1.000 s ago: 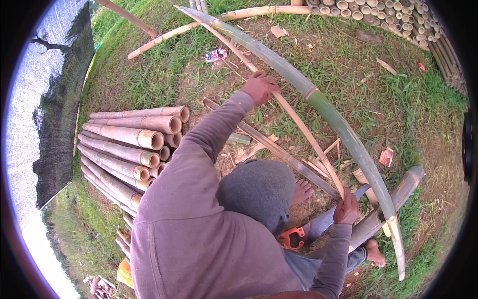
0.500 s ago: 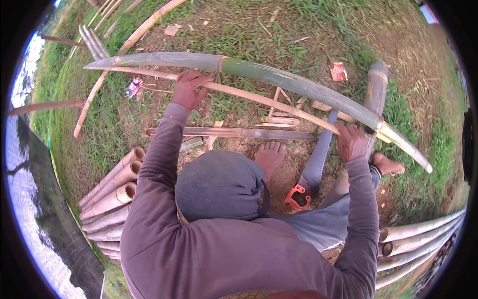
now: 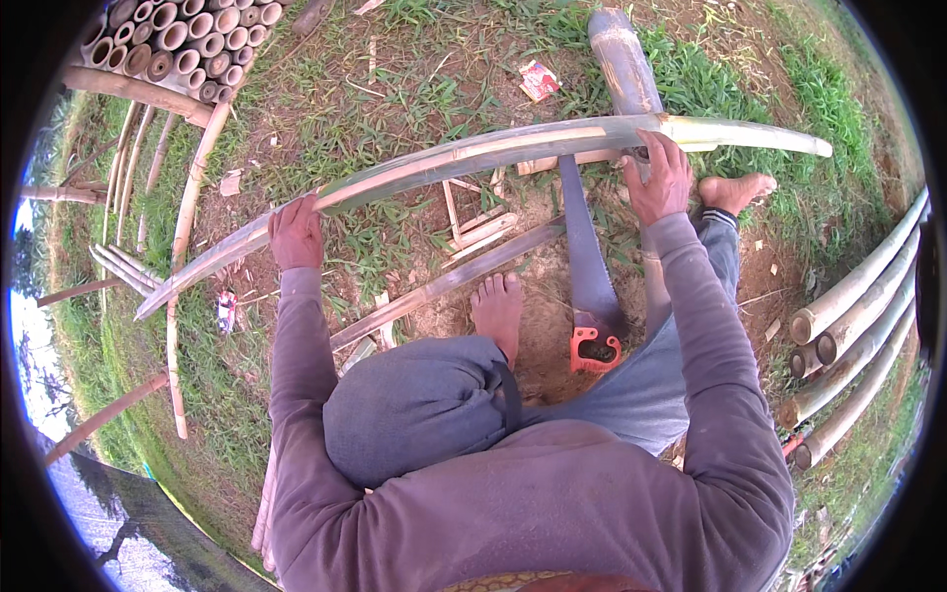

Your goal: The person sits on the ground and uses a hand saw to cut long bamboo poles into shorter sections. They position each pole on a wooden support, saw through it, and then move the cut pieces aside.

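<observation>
A long green-and-pale bamboo pole [image 3: 740, 130] lies crosswise in front of me. Along it runs a narrow pale bamboo strip [image 3: 473, 151], which looks laid against its face. My left hand [image 3: 296, 235] is closed on the bamboo strip and pole toward the left end. My right hand [image 3: 659, 178] curls its fingers over the bamboo near the right, thumb on the near side. A handsaw [image 3: 587, 247] with an orange handle rests between my feet, its blade tip reaching under the pole. A thick bamboo log [image 3: 623, 64] passes beneath the pole by my right hand.
Stacked bamboo tubes [image 3: 197, 35] stand far left. Several bamboo poles [image 3: 858, 326] lie at the right. A split bamboo length [image 3: 444, 286] lies near my bare foot [image 3: 496, 311]. Offcuts [image 3: 483, 232] and a red wrapper [image 3: 539, 81] litter the grassy ground.
The strip, formerly apart from the pole on its near side, now lies along it. Both hands have shifted in view, the left one down and leftward. The view has turned, showing the tube stack.
</observation>
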Available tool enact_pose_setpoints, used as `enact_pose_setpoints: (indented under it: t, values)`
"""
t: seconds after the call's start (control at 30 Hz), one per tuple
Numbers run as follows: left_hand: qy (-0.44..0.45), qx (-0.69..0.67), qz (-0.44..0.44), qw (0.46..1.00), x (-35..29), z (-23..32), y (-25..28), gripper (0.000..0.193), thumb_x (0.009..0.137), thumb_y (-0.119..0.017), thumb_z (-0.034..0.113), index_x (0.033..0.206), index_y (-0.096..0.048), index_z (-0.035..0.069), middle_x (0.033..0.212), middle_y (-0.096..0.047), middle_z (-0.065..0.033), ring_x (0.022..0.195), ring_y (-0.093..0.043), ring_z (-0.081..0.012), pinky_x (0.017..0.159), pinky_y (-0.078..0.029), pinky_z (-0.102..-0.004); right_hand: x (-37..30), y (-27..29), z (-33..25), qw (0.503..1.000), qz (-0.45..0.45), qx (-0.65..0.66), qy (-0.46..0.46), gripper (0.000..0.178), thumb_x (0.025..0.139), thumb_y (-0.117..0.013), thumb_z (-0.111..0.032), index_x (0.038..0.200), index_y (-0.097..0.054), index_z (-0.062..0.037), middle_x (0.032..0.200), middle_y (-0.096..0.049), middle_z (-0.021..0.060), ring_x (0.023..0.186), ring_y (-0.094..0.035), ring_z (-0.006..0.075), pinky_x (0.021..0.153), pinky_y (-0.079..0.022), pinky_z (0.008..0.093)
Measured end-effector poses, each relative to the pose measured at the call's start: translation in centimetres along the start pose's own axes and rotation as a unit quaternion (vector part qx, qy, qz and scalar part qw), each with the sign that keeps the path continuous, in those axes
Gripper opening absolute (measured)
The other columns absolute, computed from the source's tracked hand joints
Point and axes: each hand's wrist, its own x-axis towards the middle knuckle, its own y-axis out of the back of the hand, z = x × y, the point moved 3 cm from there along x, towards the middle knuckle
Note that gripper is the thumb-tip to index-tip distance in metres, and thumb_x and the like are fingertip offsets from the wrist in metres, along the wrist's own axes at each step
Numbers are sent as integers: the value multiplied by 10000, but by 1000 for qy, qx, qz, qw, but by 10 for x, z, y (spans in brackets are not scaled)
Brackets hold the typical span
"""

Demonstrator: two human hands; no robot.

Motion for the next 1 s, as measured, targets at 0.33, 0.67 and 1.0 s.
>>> enact_pose_setpoints:
  t: [0.33,0.67,1.0]
  values:
    - [-24,9,-6,1000,-4,-5,-13,369,957,-693,153,1321,-752,168,1269,-740,-103,1176,-677,-338,1076,-503,-460,-202,2,-37,902,-427,-17,-52,305,974,-685,-336,1182,-727,-116,1047,-765,101,998,-756,337,873,-574,494]
    - [-44,17,-82,996,9,-10,-9,363,966,-649,95,1320,-730,95,1191,-737,-163,1045,-720,-393,915,-592,-486,-284,-26,-45,703,-700,-122,15,395,977,-677,-442,1163,-814,-122,1242,-790,79,1144,-759,283,910,-596,459]
    - [-66,131,-121,982,14,-5,-13,349,966,-650,82,1311,-696,105,1095,-736,-147,921,-752,-387,779,-613,-515,-294,-53,-56,709,-671,-7,-217,619,897,-706,-449,1288,-708,30,1337,-720,189,1178,-733,345,977,-576,524]
